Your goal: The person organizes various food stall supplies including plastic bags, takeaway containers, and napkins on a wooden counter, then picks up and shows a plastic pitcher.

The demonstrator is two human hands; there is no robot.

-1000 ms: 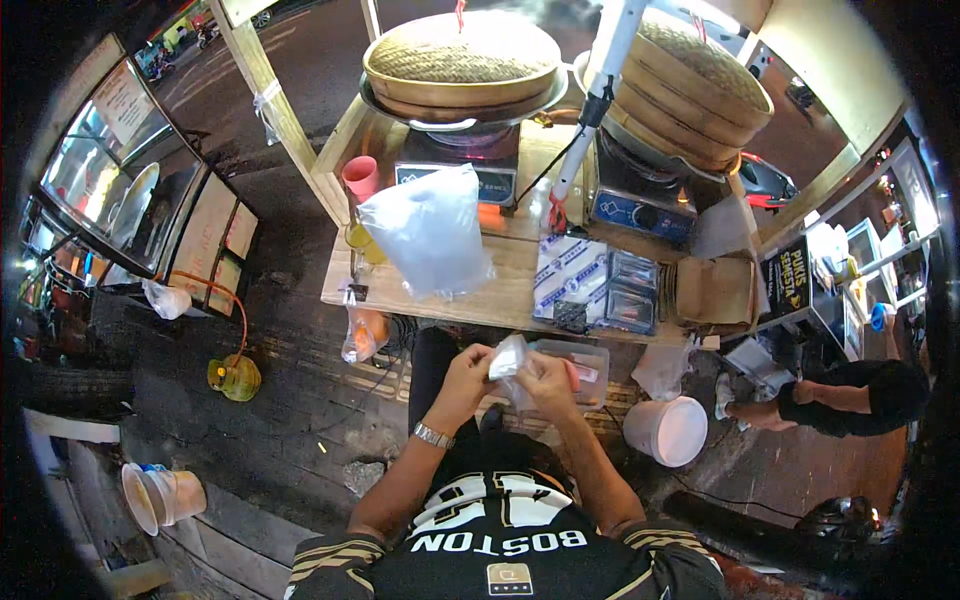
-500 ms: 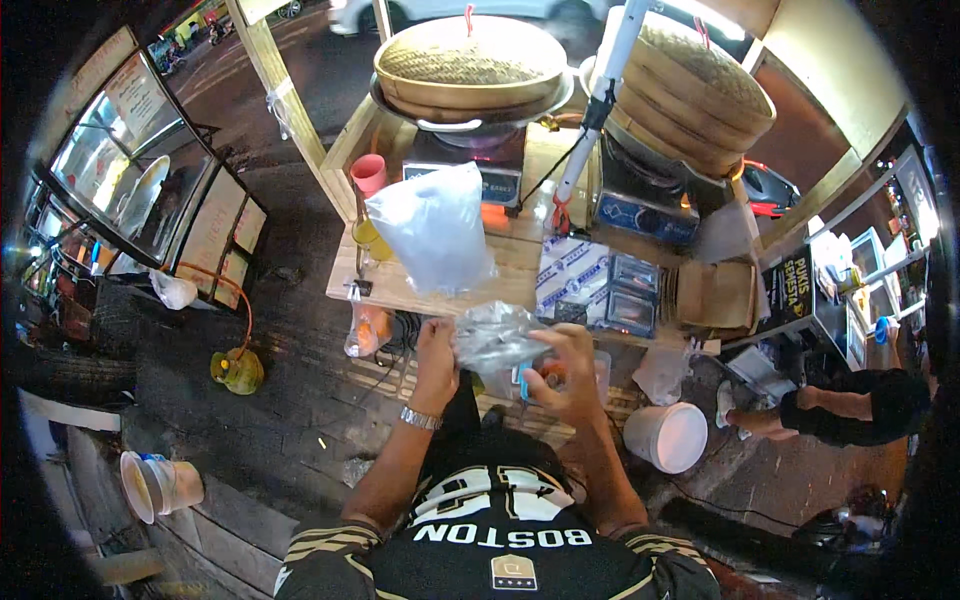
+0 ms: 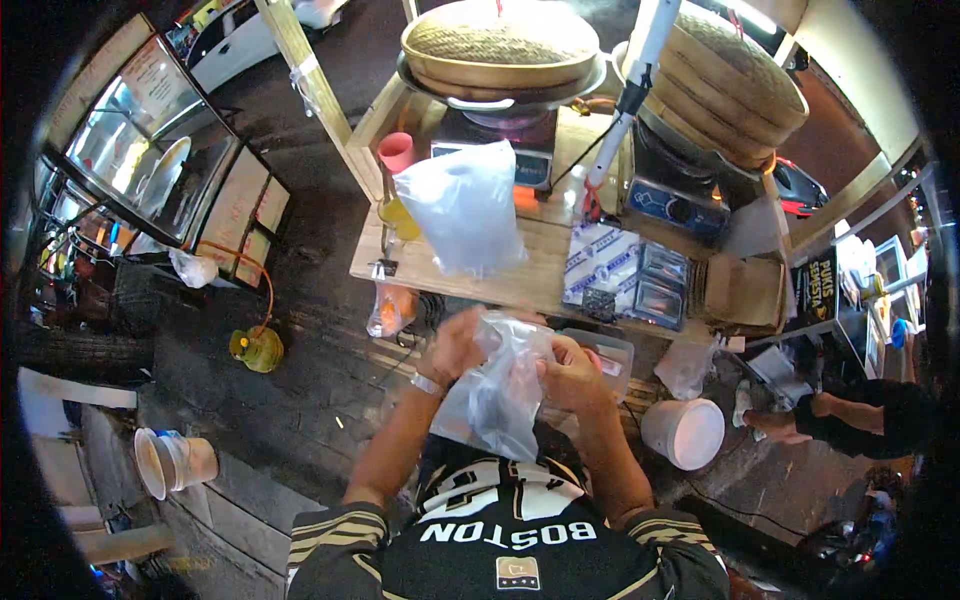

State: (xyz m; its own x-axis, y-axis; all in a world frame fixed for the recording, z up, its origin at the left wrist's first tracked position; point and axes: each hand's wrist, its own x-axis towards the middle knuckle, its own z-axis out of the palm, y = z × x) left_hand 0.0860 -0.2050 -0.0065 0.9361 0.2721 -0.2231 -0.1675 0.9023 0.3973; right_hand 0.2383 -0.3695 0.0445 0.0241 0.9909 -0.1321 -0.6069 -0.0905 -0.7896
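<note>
A clear thin plastic bag (image 3: 505,400) hangs between my hands, spread out over my lap in front of my shirt. My left hand (image 3: 457,345) has its fingers closed on the bag's upper left edge. At the upper right edge, my right hand (image 3: 572,372) pinches the plastic with thumb and fingers. Beyond them a full, whitish plastic bag (image 3: 460,210) stands on the wooden cart top (image 3: 400,262). A clear plastic tub (image 3: 618,362) is partly hidden behind my right hand.
Two bamboo steamers (image 3: 500,50) (image 3: 715,85) sit on stoves at the back. A blue-and-white pack (image 3: 598,265), dark clear-lidded packs (image 3: 660,285) and cardboard (image 3: 742,292) lie on the right. A white bucket (image 3: 683,435) and a green gas cylinder (image 3: 257,348) stand on the ground.
The bunched plastic in my hands now hangs spread downward, nearer my body. The blue-handled thing by my right hand no longer shows. A small dark crumpled piece now lies by the packs.
</note>
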